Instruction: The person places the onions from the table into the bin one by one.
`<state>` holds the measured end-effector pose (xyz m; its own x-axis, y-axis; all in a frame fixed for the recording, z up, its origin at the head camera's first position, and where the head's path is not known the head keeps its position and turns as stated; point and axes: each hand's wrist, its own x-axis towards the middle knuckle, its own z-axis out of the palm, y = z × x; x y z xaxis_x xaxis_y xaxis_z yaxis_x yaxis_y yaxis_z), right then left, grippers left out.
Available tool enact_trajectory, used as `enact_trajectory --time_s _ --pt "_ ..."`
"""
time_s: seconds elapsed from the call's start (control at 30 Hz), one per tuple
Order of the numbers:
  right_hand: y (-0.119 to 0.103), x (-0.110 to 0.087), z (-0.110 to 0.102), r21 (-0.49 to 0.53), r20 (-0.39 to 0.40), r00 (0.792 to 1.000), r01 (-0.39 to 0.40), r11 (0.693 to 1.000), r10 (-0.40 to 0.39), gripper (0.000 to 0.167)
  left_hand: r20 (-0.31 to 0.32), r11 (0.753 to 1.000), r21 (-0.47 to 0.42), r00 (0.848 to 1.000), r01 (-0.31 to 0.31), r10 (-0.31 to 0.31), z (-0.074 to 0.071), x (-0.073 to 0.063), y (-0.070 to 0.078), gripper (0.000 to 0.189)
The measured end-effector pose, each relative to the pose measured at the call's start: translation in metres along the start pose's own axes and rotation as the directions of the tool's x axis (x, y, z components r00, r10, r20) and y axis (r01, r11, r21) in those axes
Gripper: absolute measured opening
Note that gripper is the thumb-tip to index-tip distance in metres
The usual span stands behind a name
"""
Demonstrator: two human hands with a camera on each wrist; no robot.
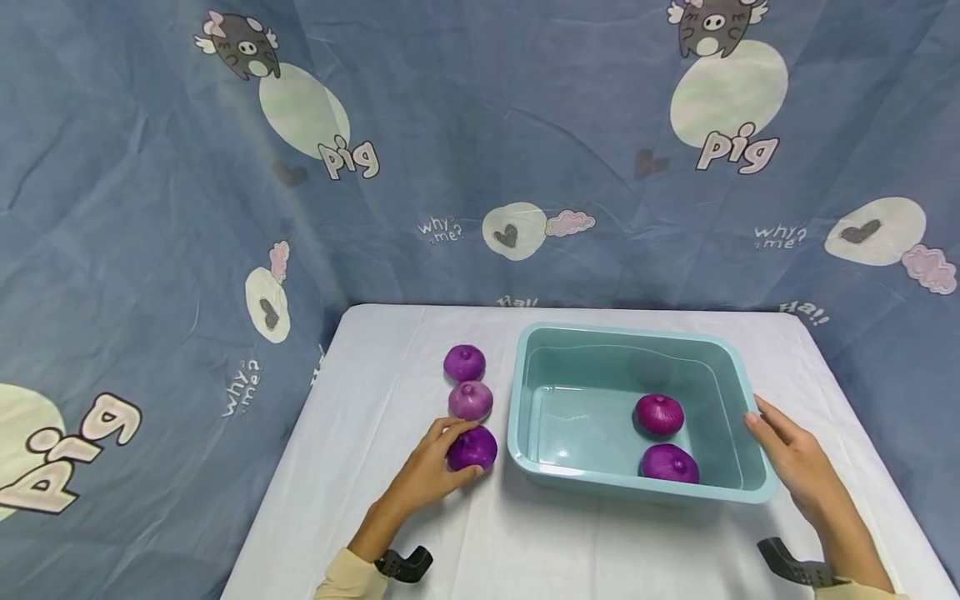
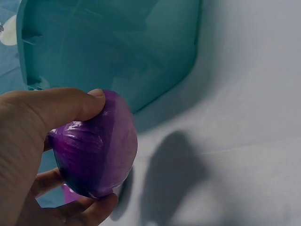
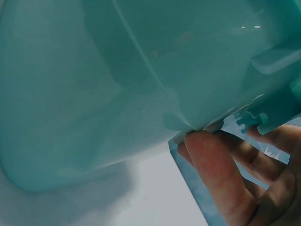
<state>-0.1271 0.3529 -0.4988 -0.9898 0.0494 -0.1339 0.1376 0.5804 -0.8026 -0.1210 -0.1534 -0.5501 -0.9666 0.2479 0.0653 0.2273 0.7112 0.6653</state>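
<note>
While gripping the front onion [image 1: 476,448] left of the tub [image 1: 577,417] in the left hand [image 1: 424,473], oppose thumb and fingers evenly and lift without nudging the paler onion [image 1: 471,401], best with the tub's right rim pinched steady in the right hand [image 1: 801,467].

On my feed I count five purple onions [image 1: 471,401], three on one table [image 1: 397,367] and two in one bin [image 1: 573,429], plus one left hand [image 1: 429,471], one right hand [image 1: 801,462], two wristbands [image 1: 405,567].
</note>
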Motion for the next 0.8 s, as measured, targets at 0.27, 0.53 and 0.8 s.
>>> enact_trajectory --time_s 0.27,0.53,0.8 --pt "-0.005 -0.001 -0.001 -0.021 -0.011 1.0 0.0 1.0 0.0 0.067 0.013 0.999 0.008 0.999 -0.038 0.038 -0.019 0.008 0.014 0.067" --pt "-0.007 0.002 0.001 0.041 0.007 1.0 0.012 0.999 -0.012 0.066 -0.006 0.994 0.014 0.994 -0.111 0.111 -0.05 0.025 0.029 0.068" --pt "-0.009 0.0 -0.004 0.025 0.001 1.0 0.002 1.0 -0.002 0.066 0.023 0.988 -0.032 0.988 -0.152 0.153 -0.072 0.043 0.044 0.066"
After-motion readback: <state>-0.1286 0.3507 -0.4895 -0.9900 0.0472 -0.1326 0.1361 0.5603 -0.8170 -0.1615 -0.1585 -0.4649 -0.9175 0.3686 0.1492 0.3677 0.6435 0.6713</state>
